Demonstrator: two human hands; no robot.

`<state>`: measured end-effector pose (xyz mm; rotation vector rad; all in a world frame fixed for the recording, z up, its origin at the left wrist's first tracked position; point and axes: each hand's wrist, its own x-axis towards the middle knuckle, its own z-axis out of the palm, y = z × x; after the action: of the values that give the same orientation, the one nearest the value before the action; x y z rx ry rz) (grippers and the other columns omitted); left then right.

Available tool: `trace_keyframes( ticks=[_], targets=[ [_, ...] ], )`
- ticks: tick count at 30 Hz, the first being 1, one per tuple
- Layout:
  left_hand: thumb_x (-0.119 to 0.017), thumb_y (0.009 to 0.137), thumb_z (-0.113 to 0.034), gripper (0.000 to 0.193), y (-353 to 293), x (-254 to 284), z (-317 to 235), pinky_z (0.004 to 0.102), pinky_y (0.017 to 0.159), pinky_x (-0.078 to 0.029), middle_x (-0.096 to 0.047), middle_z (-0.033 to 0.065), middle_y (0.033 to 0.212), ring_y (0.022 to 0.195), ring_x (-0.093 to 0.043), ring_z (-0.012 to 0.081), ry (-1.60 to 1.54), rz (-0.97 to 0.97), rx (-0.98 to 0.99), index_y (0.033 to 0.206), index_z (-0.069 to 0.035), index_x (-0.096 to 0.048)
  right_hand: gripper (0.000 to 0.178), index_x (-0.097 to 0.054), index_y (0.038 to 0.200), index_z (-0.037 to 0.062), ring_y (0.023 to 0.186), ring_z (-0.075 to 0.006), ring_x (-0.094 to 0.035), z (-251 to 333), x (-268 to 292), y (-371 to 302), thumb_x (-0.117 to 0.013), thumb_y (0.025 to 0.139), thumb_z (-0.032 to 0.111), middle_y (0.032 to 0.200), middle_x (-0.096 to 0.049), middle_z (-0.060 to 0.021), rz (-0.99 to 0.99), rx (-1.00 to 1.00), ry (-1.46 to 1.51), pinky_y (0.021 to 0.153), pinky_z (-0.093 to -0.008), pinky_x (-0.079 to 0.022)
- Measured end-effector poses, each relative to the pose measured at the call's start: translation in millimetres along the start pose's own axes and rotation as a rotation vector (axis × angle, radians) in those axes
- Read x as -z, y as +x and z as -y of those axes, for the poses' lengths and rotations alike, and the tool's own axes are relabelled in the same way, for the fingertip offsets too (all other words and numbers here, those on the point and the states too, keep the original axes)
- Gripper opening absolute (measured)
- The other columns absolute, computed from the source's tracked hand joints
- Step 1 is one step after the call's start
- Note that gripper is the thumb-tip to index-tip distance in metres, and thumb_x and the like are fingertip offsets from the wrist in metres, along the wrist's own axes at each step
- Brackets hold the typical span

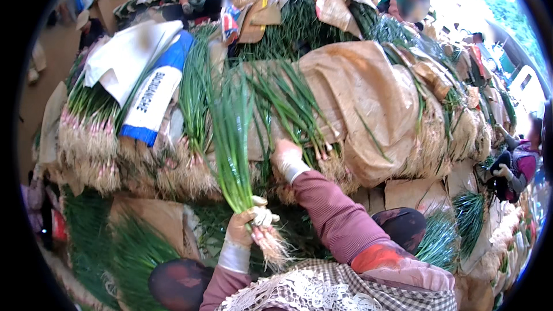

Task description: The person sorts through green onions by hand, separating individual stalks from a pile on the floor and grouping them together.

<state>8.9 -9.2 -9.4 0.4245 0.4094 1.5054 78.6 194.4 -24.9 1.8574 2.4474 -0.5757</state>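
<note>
My left hand, in a pale glove with bare-looking fingertips, is closed round a bunch of green onions just above their roots. The long green leaves stand up and away from me, while the pinkish bulbs and stringy roots hang below the fist. My right hand reaches forward to the heap, its fingers curled and partly hidden. Whatever they grip cannot be made out. Beside it, a loose clump of green onions lies on brown sacking, roots toward me.
A white sheet and a blue-and-white sack cover bundles at the left. Loose green onions lie by my left knee, more past my right knee. Another person crouches at the right; others work behind the heap.
</note>
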Motion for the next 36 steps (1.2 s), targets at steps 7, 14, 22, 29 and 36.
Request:
trace_keyframes(
  ticks=[7,14,22,29,36],
  targets=[
    [-0.053,0.073,-0.014,0.025,2.6,-5.5,1.3,0.0401,0.065,-0.042,-0.043,0.0034,0.054,0.052,-0.044,0.0178,0.059,-0.017,0.041,0.093,0.0,-0.047,0.018,-0.053,0.091,0.0089,0.086,-0.023,-0.054,-3.1,-38.0,6.6,-0.046,0.074,0.01,0.094,-0.053,-0.0103,-0.23,-0.039,-0.126,0.067,-0.0363,-0.043],
    [-0.049,0.075,-0.008,0.012,1.7,15.1,-0.3,0.0385,0.065,-0.045,-0.046,0.0052,0.056,0.051,-0.048,0.0181,-0.07,-0.467,-0.005,0.084,-0.001,-0.047,0.012,-0.049,0.08,0.0027,0.057,-0.0141,-0.049,-32.1,-8.9,-17.7,-0.05,0.075,0.014,0.065,-0.051,-0.0032,0.47,-0.024,1.765,0.054,-0.0267,-0.041],
    [-0.044,0.08,-0.015,0.022,8.7,10.8,12.5,0.0289,0.046,-0.044,-0.052,0.0092,0.057,0.043,-0.048,0.0175,0.091,-0.5,0.186,0.086,0.005,-0.052,0.021,-0.051,0.088,0.0038,0.062,-0.0144,-0.052,-38.4,-8.4,-142.4,-0.049,0.08,0.023,0.068,-0.053,-0.0044,-0.077,0.574,0.303,0.058,-0.03,-0.043],
    [-0.049,0.079,-0.015,0.013,2.0,9.1,20.4,0.0322,0.059,-0.047,-0.054,0.0087,0.066,0.058,-0.053,0.0199,0.112,-0.505,0.134,0.078,-0.002,-0.05,0.071,-0.052,0.094,-0.0006,0.09,-0.0192,-0.051,-78.4,-50.2,-121.7,-0.029,0.074,0.064,0.094,-0.055,-0.0145,1.017,-0.069,1.505,0.075,-0.0298,-0.041],
    [-0.051,0.078,-0.021,0.018,3.6,-3.9,41.1,0.0284,0.049,-0.041,-0.047,0.0045,0.058,0.049,-0.046,0.0146,-0.002,-0.218,0.07,0.075,-0.003,-0.049,0.03,-0.047,0.096,0.0015,0.078,-0.0189,-0.048,-36.2,-136.0,-74.0,-0.04,0.083,0.028,0.087,-0.053,-0.0074,0.281,0.27,2.015,0.07,-0.0281,-0.04]
  ],
)
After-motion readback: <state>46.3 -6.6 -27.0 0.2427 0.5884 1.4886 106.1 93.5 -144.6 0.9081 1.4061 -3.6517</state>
